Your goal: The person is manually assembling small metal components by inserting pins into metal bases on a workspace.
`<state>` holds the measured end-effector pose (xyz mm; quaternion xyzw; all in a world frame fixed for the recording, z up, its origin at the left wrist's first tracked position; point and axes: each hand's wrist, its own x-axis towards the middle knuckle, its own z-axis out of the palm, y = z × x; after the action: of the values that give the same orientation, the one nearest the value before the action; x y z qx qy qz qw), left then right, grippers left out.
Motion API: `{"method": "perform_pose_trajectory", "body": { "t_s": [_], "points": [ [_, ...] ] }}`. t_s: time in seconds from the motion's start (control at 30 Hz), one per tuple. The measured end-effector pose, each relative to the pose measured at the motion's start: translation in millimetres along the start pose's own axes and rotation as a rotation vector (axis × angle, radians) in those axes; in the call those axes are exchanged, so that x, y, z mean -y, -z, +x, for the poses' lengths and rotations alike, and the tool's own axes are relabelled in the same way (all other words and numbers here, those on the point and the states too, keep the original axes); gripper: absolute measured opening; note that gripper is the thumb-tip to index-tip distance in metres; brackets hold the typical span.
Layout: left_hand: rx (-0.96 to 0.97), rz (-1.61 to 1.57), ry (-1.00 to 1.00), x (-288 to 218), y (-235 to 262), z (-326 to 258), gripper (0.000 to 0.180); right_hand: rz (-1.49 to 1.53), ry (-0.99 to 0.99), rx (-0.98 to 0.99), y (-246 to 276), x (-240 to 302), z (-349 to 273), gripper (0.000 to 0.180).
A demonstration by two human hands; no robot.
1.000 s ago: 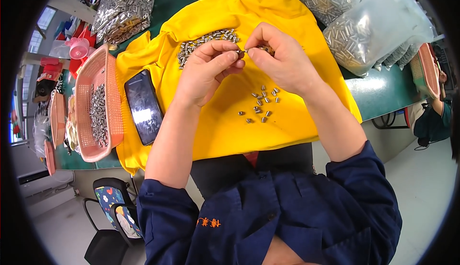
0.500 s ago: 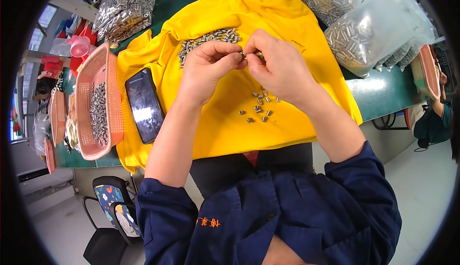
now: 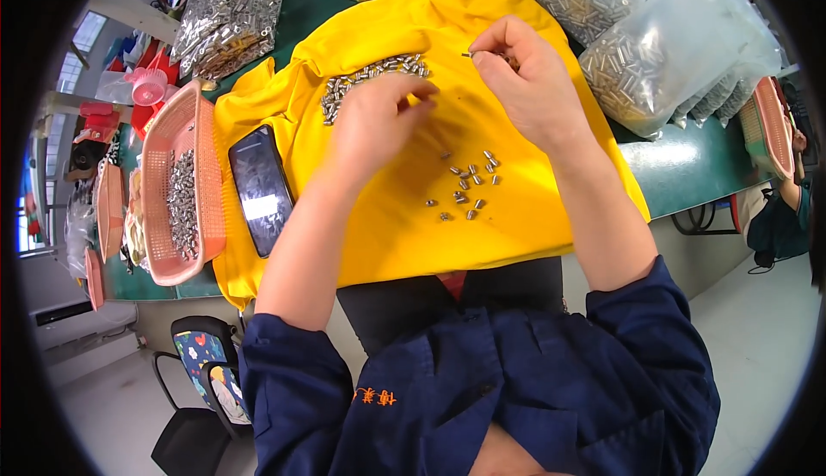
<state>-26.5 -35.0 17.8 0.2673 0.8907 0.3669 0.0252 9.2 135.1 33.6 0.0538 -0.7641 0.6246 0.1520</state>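
Well, the right hand [image 3: 538, 89] pinches a small dark piece [image 3: 467, 54] between thumb and finger, above the yellow cloth [image 3: 516, 231]. The left hand [image 3: 374, 123] is blurry, its fingers a bit apart, beside a pile of shiny metal bits [image 3: 344, 89]. Loose bits [image 3: 459, 196] lie nearer the lap. Orange writing [image 3: 376, 398] is on the blue shirt [image 3: 542, 373].

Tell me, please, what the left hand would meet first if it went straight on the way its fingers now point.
The left hand, its blurred fingers pointing rightward above the yellow cloth, would probably meet the right hand first, though their relative heights are hard to judge.
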Motion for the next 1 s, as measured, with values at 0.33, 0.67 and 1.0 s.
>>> {"method": "perform_pose_trajectory", "body": {
  "t_s": [0.33,0.67,1.0],
  "points": [
    [0.097,0.471,-0.023,8.2,-1.3,31.0,0.015,-0.050,0.001,0.057,-1.0,3.4,-0.7,0.005],
    [0.121,-1.110,0.167,11.9,4.0,-5.3,0.018,-0.047,0.007,0.282,-2.5,5.4,-6.8,0.005],
    [0.103,-1.058,0.131,9.0,1.2,-8.1,0.016,-0.160,0.045,0.295,-7.2,2.0,-7.3,0.006]
  ]
}}
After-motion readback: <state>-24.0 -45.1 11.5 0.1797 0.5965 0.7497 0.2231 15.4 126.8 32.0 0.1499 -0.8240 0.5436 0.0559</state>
